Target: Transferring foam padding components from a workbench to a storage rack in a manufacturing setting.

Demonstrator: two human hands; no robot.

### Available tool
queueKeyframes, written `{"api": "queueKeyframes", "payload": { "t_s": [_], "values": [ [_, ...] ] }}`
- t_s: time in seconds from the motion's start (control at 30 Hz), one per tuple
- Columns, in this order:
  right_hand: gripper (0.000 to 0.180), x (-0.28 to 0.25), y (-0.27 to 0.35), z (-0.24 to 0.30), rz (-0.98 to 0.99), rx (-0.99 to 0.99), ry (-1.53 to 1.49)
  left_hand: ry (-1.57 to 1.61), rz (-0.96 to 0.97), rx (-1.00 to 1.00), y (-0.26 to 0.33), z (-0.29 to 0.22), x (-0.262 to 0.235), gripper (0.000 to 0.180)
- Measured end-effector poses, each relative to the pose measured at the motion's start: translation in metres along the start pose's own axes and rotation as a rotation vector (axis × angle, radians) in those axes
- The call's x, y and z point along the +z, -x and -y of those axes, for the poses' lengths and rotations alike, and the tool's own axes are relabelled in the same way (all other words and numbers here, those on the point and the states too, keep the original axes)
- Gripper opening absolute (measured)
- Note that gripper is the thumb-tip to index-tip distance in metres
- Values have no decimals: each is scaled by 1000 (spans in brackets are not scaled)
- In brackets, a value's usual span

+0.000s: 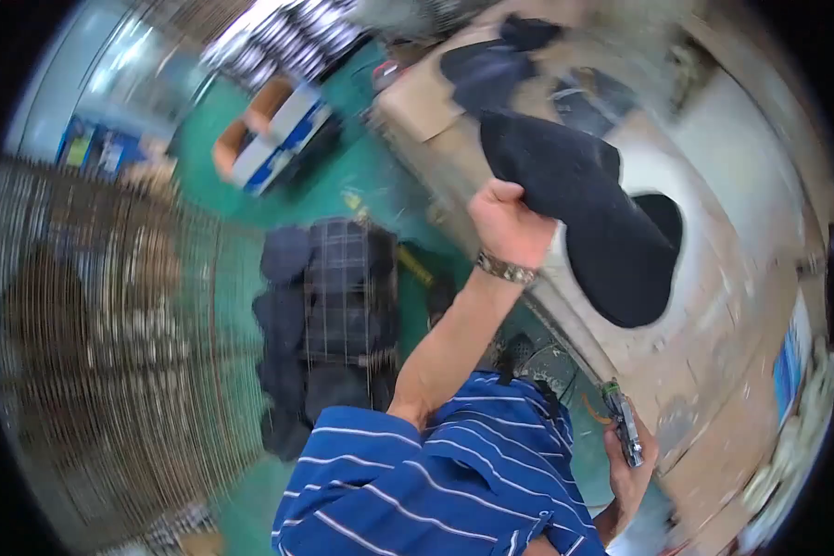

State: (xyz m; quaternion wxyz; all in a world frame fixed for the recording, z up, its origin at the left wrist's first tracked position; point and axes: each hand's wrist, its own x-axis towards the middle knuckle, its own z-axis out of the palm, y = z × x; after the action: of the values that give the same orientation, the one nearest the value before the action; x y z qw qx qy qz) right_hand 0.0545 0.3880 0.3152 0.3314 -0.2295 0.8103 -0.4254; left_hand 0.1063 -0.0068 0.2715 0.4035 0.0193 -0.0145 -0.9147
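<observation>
By the table [713, 394], left fingers [503, 191] clasp black material [595, 218], apparently cloth.

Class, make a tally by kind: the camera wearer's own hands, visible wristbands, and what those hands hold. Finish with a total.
Hands: 2 (left hand, right hand)
Wristband: 1, on the left wrist
Black piece: 1, in the left hand
Metal hand tool: 1, in the right hand
Total: 5
</observation>
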Motion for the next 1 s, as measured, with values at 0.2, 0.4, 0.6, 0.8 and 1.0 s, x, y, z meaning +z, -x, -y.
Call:
{"api": "queueKeyframes", "payload": {
  "t_s": [0.2,0.4,0.6,0.8,1.0],
  "values": [
    [52,15,-24,36,487,-71,217,40,-309,428,193,-87,-51,56],
    [52,109,-34,138,598,-169,477,217,-600,929,275,-216,-123,49],
    [50,217,-56,169,724,-134,581,247,-653,1376,337,-352,-218,52],
    [53,312,-74,178,819,-2,758,220,-682,1708,388,-399,-326,57],
    [53,373,-94,155,814,134,859,622,-936,1655,411,-372,-528,62]
  ]
}}
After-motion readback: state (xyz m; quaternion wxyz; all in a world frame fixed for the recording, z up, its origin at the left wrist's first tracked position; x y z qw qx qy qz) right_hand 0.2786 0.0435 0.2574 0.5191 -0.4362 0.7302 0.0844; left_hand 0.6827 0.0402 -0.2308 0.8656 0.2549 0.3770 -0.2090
